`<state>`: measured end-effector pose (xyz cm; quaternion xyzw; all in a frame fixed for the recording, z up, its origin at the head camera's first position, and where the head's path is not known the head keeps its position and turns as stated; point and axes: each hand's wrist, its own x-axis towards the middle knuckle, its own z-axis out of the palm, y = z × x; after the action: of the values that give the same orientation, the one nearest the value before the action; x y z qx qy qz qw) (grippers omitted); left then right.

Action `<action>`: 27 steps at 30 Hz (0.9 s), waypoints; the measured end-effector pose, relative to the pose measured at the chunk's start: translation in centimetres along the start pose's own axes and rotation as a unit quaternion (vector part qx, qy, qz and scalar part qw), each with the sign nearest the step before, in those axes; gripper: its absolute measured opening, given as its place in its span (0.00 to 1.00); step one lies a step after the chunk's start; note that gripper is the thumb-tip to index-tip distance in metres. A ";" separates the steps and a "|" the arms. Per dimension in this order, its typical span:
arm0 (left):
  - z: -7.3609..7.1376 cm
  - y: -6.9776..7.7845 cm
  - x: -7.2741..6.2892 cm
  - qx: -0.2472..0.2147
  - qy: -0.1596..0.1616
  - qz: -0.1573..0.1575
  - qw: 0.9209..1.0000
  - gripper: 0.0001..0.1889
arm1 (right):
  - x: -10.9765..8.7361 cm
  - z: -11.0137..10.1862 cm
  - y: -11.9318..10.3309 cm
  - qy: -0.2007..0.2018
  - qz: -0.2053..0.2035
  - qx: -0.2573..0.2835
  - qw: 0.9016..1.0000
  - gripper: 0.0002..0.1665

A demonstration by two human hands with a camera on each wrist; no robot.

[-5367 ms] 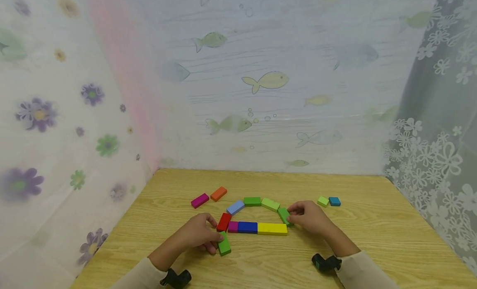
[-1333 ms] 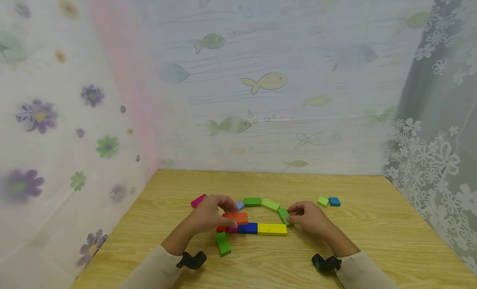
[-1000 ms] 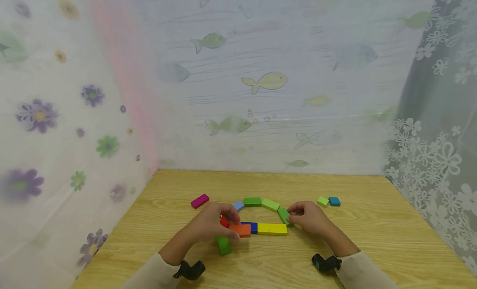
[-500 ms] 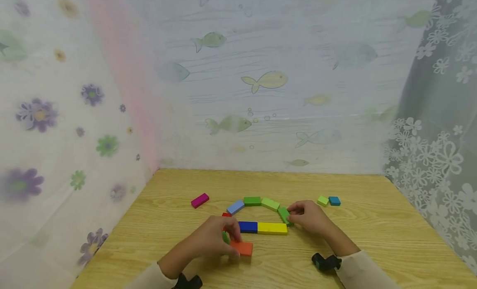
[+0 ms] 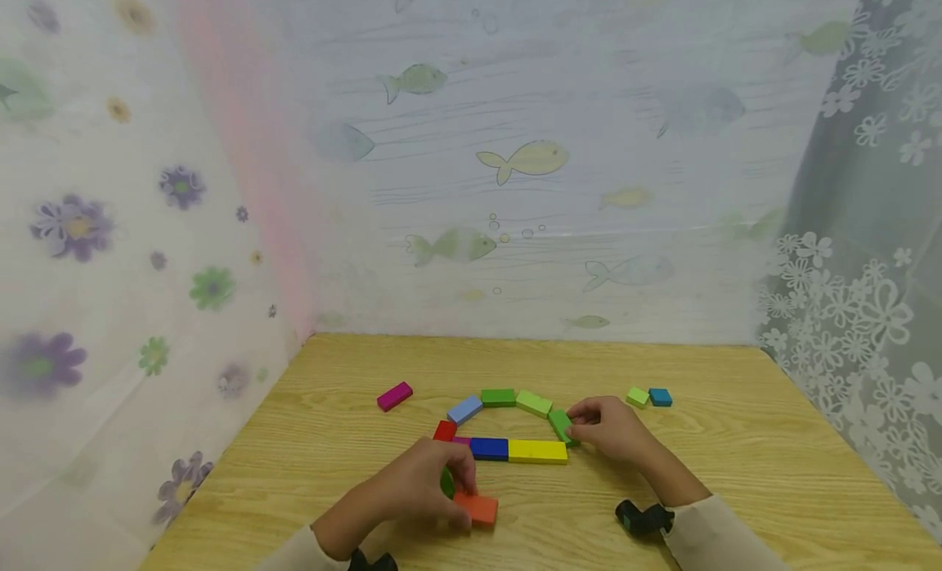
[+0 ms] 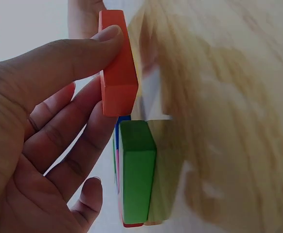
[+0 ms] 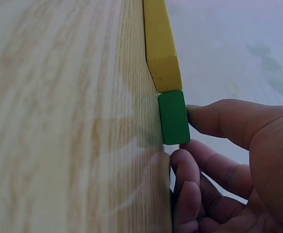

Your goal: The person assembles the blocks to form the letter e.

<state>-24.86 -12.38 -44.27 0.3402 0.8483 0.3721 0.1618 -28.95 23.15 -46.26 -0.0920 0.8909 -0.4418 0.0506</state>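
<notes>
My left hand (image 5: 415, 485) pinches an orange block (image 5: 482, 510) between thumb and fingers, low in front of the block outline. In the left wrist view, a green block (image 6: 139, 179) stands just beyond it, mostly behind my hand in the head view. My right hand (image 5: 614, 430) has thumb and fingertips around another green block (image 5: 562, 426) at the outline's right end. The right wrist view has that block touching the end of a yellow block (image 7: 162, 43). A red block (image 5: 445, 430), partly covered, lies above my left hand.
A light blue block (image 5: 465, 410), a green block (image 5: 498, 397) and a lime block (image 5: 534, 403) curve along the top. A dark blue block (image 5: 489, 449) adjoins the yellow. A magenta block (image 5: 395, 396) lies left; small lime (image 5: 638, 397) and teal (image 5: 661, 397) blocks lie right.
My left hand let go of the left green block, took the orange block from the back left and brought it toward the front of the table. My right hand has stayed put.
</notes>
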 end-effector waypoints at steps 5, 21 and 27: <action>0.2 -0.1 0.0 0.007 -0.011 0.007 1.000 0.18 | 0.0 0.0 0.0 -0.001 -0.002 0.000 1.000 0.18; 0.3 -0.4 0.1 0.022 -0.021 0.040 0.999 0.19 | -0.1 0.0 -0.1 -0.001 0.003 0.000 1.000 0.18; 0.2 -0.6 0.2 0.018 -0.025 0.036 0.999 0.19 | -0.1 0.0 -0.1 -0.001 0.003 0.002 1.000 0.18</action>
<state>-25.16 -12.39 -44.85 0.3828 0.8376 0.3539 0.1633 -28.81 23.13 -46.12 -0.0902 0.8901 -0.4436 0.0530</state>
